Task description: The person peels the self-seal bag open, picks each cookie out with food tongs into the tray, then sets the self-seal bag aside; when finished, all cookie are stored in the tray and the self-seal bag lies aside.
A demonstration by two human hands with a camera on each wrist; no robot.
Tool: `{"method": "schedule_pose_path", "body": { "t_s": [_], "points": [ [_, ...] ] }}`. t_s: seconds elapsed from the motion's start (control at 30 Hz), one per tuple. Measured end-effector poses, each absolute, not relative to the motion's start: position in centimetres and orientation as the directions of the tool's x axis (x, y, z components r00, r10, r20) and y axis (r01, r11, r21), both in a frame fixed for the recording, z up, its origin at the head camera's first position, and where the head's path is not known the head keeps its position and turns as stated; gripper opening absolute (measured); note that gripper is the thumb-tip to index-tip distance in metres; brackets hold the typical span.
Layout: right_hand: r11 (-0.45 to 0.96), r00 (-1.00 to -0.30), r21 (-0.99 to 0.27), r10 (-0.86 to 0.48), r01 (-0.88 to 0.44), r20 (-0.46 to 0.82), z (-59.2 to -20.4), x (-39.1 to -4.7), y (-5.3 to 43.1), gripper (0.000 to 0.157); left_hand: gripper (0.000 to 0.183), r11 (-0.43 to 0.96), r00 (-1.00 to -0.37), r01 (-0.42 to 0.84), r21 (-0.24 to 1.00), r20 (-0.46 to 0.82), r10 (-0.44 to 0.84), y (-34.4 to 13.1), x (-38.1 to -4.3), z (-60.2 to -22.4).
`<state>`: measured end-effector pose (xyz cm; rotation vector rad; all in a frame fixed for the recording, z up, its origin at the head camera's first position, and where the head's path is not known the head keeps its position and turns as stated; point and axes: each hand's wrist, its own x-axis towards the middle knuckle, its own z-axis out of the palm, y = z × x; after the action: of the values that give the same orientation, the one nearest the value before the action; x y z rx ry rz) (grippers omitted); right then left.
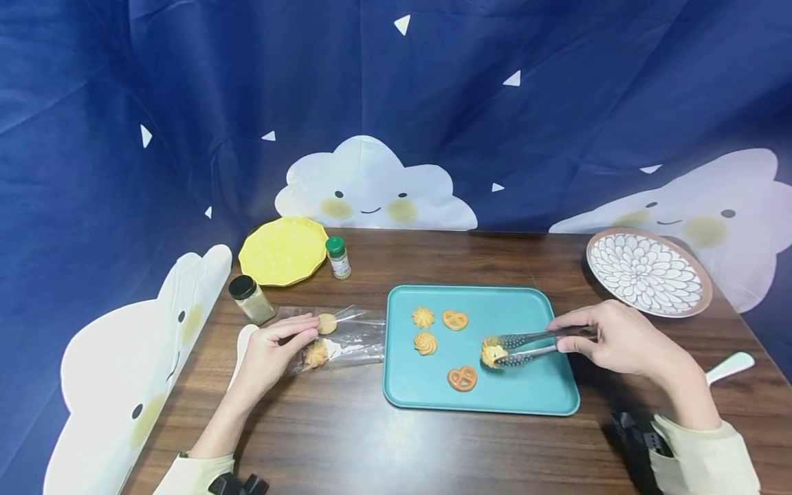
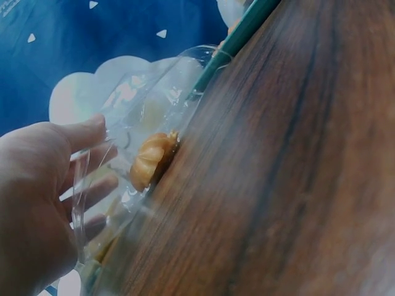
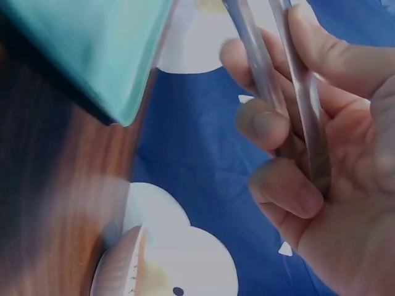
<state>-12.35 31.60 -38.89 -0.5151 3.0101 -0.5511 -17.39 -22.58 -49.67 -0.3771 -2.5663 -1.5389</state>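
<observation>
My right hand [image 1: 619,340] grips metal tongs [image 1: 529,356]; in the right wrist view its fingers curl round the two tong arms [image 3: 302,92]. The perforated tong tips sit around a golden butter cookie [image 1: 493,353] over the turquoise tray [image 1: 513,395]. Two pretzel-shaped cookies [image 1: 462,379] and two swirled cookies [image 1: 425,343] lie on the tray. My left hand [image 1: 272,350] holds the edge of a clear plastic bag [image 1: 365,344] left of the tray, thumb and fingers apart around the film. A round cookie [image 1: 326,324] and a ridged cookie [image 2: 151,161] show at the bag.
A yellow plate [image 1: 283,251], a green-capped shaker [image 1: 338,258] and a black-lidded jar [image 1: 251,300] stand at the back left. A white utensil [image 1: 243,349] lies beside my left hand. At the right are a petal-patterned plate [image 1: 650,273] and a pale green handle [image 1: 731,366].
</observation>
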Motion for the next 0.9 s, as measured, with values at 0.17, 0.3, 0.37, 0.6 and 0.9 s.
{"method": "schedule_pose_path", "body": {
  "t_s": [0.17, 0.3, 0.37, 0.6, 0.9],
  "points": [
    [0.865, -0.928, -0.389, -0.367, -0.316, -0.063, -39.0, -12.4, 31.9, 0.021, 0.023, 0.454, -0.959, 0.282, 0.845, 0.241, 0.146, -22.4, -17.4, -49.6],
    [0.846, -0.912, -0.418, -0.400, -0.329, -0.091, -39.4, -12.7, 32.0, 0.022, 0.021, 0.454, -0.961, 0.275, 0.847, 0.241, 0.132, -22.1, -17.2, -49.1],
    [0.839, -0.906, -0.428, -0.412, -0.336, -0.096, -39.5, -12.7, 32.0, 0.024, 0.020, 0.450, -0.961, 0.278, 0.849, 0.244, 0.133, -21.8, -16.9, -48.7],
    [0.846, -0.907, -0.423, -0.404, -0.323, -0.116, -39.4, -12.7, 31.9, 0.028, 0.021, 0.443, -0.961, 0.276, 0.853, 0.236, 0.145, -21.3, -16.2, -46.9],
    [0.863, -0.911, -0.384, -0.397, -0.329, -0.113, -39.2, -12.6, 32.1, 0.028, 0.021, 0.444, -0.961, 0.276, 0.852, 0.237, 0.143, -21.3, -16.1, -46.9]
  ]
}}
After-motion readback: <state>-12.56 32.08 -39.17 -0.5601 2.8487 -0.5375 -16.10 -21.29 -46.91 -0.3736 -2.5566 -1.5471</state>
